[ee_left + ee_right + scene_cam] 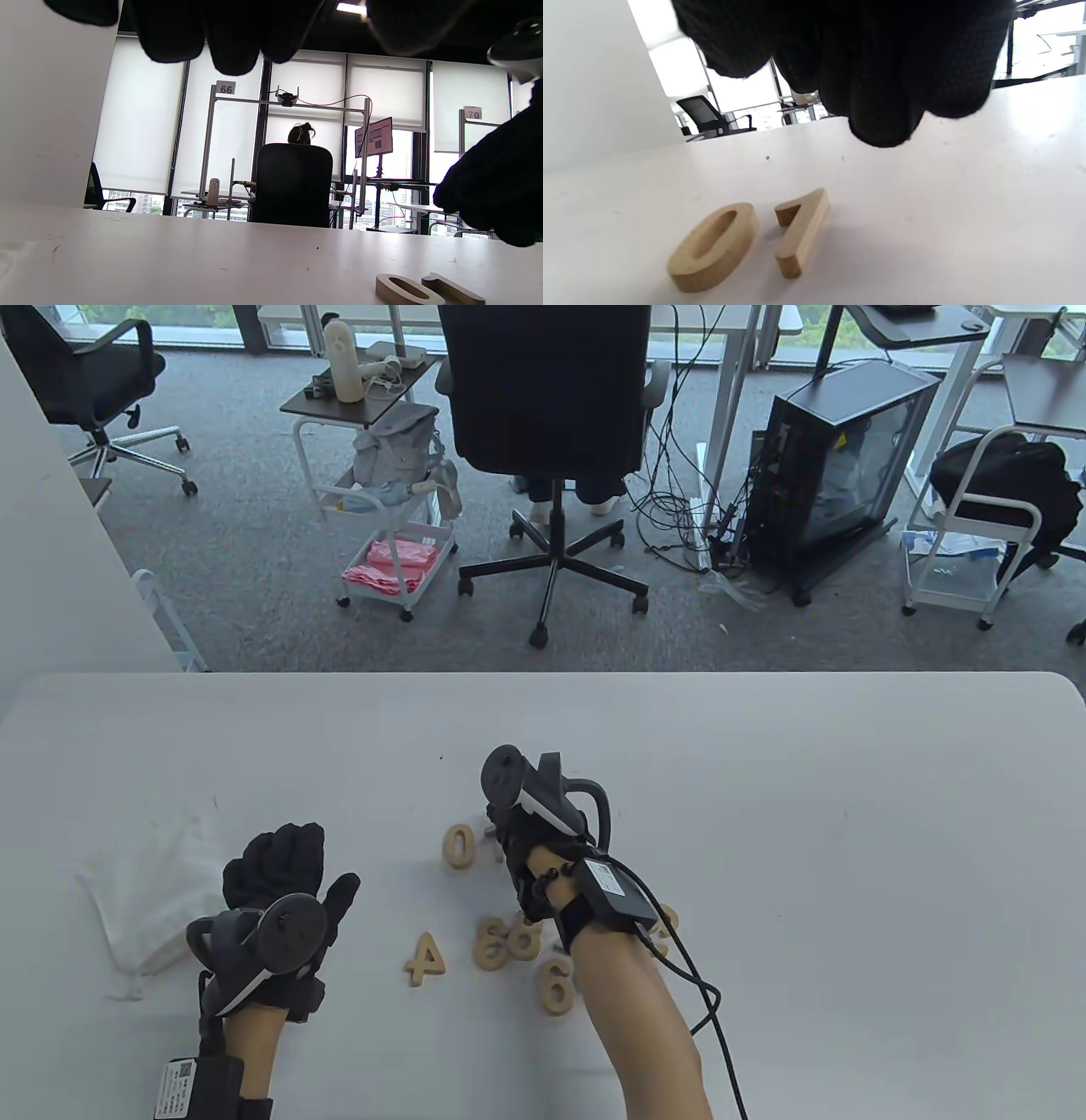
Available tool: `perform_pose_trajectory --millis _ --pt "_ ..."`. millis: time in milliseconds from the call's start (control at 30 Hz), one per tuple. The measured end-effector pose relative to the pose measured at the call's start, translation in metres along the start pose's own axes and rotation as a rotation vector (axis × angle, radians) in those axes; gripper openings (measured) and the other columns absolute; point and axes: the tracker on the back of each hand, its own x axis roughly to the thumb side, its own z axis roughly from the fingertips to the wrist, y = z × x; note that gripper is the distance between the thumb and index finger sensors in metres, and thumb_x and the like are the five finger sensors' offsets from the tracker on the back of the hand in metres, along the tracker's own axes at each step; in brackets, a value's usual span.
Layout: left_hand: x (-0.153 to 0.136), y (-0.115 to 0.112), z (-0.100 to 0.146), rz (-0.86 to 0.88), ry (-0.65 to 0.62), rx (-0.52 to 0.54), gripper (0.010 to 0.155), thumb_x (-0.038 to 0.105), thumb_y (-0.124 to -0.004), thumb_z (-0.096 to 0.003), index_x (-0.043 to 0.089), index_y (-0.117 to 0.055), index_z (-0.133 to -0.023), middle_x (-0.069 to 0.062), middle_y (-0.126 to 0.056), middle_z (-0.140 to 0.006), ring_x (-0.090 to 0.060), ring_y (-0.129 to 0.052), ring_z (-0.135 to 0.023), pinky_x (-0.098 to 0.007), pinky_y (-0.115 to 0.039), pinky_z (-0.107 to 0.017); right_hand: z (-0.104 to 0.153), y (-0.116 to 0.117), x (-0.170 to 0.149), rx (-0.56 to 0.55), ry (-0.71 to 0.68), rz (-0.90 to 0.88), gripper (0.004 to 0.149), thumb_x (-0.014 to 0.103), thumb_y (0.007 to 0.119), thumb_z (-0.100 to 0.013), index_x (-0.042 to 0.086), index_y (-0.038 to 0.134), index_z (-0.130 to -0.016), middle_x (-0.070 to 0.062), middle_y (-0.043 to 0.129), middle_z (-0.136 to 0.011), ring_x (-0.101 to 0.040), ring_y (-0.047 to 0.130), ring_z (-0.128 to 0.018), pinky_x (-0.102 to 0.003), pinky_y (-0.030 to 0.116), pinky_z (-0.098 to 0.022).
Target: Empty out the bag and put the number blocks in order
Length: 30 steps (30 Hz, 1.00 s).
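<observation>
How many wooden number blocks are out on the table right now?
At least 7 show. The 0 and 1 lie side by side; the 4 sits alone; two overlapping blocks and a 6 cluster below; one peeks past the right forearm. More may be hidden.

Wooden blocks on the table: 0, 1, 4, 6
Sign on left frame: 66
Sign on right frame: 70
</observation>
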Motion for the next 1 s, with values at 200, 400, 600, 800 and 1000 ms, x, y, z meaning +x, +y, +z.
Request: perform_pose_trajectory --millis 200,400,600,800,1000 --pt "0.003 0.000 0.001 -0.003 -0.014 -0.003 0.075 0.054 -0.067 -0.0518 0.006 -0.059 -0.109 -0.027 -0.063 -0.109 -0.060 -0.068 -0.098 -0.078 -0.054 -0.065 0.065 -0.037 -0.017 -0.057 -0.137 0.030 0.057 0.037 0.080 -0.051 0.010 0.073 -0.101 -0.023 0.074 -0.102 -0.047 0.088 -0.083 -0.058 0.080 -0.061" --pt "0.007 0.000 0.001 -0.011 -0.030 0.000 0.075 0.054 -0.067 -0.0518 0.006 -0.059 -0.109 -0.027 -0.063 -0.109 -0.060 -0.068 -0.097 -0.078 -0.054 -0.065 0.106 -0.034 -0.035 0.019 -0.198 0.083 0.061 0.037 0.080 -0.051 0.012 0.068 -0.106 -0.027 0.063 -0.110 -0.056 0.072 -0.094 -0.067 0.067 -0.068" --pt "0.012 -0.005 0.001 -0.026 -0.044 -0.013 0.075 0.054 -0.067 -0.0519 0.006 -0.059 -0.109 -0.027 -0.062 -0.109 -0.061 -0.067 -0.097 -0.078 -0.053 -0.065 0.118 -0.007 -0.041 0.069 -0.205 0.128 0.062 0.035 0.082 -0.051 0.013 0.066 -0.106 -0.027 0.058 -0.112 -0.059 0.065 -0.097 -0.070 0.062 -0.070" --pt "0.014 -0.007 0.001 -0.032 -0.055 -0.015 0.075 0.054 -0.067 -0.0518 0.006 -0.059 -0.109 -0.027 -0.063 -0.109 -0.061 -0.067 -0.097 -0.078 -0.053 -0.065 0.119 0.017 -0.036 0.152 -0.228 0.317 0.065 0.036 0.084 -0.049 0.015 0.063 -0.108 -0.027 0.055 -0.113 -0.060 0.062 -0.098 -0.071 0.060 -0.070" --pt "0.013 -0.006 0.003 -0.023 -0.046 -0.017 0.075 0.054 -0.067 -0.0519 0.006 -0.060 -0.109 -0.027 -0.063 -0.109 -0.061 -0.067 -0.097 -0.078 -0.053 -0.065 0.116 0.040 -0.041 0.228 -0.192 0.347 0.063 0.034 0.084 -0.050 0.018 0.064 -0.107 -0.028 0.055 -0.112 -0.060 0.062 -0.098 -0.070 0.059 -0.070"
